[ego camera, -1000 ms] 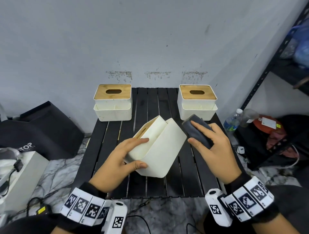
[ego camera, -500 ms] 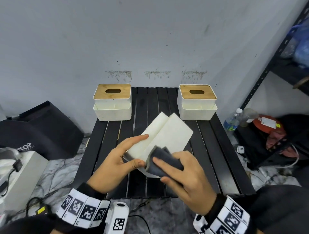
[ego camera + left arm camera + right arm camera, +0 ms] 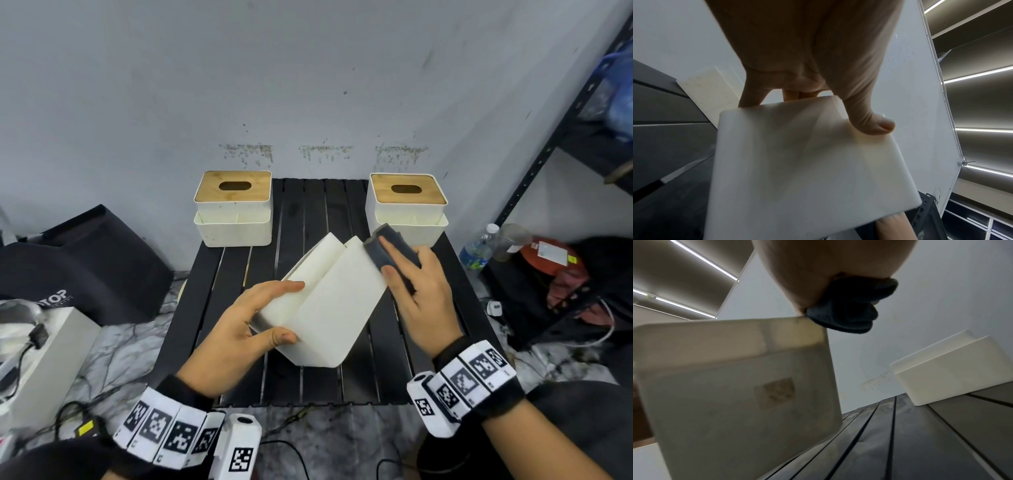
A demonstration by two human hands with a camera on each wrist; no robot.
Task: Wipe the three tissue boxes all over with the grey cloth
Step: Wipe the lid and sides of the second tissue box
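Observation:
A white tissue box (image 3: 325, 305) is tipped on edge over the middle of the black slatted table (image 3: 383, 370), its pale side up. My left hand (image 3: 260, 315) grips its near left end, thumb (image 3: 871, 125) on one face and fingers on the other. My right hand (image 3: 411, 274) holds the folded grey cloth (image 3: 383, 251) against the box's far right corner, fingers lying flat over it; the right wrist view shows the cloth (image 3: 851, 311) bunched at that corner. Two more tissue boxes with wooden lids stand upright at the back left (image 3: 234, 209) and back right (image 3: 406, 207).
A black metal shelf (image 3: 561, 130) rises on the right, with a water bottle (image 3: 478, 248) and clutter at its foot. A black bag (image 3: 89, 260) and a white box (image 3: 44, 356) with cables lie on the floor to the left. A grey wall stands behind the table.
My right hand swept the cloth from the far right of the box down to its near end, then back up to the far right corner. The left hand kept its grip and turned the box slightly.

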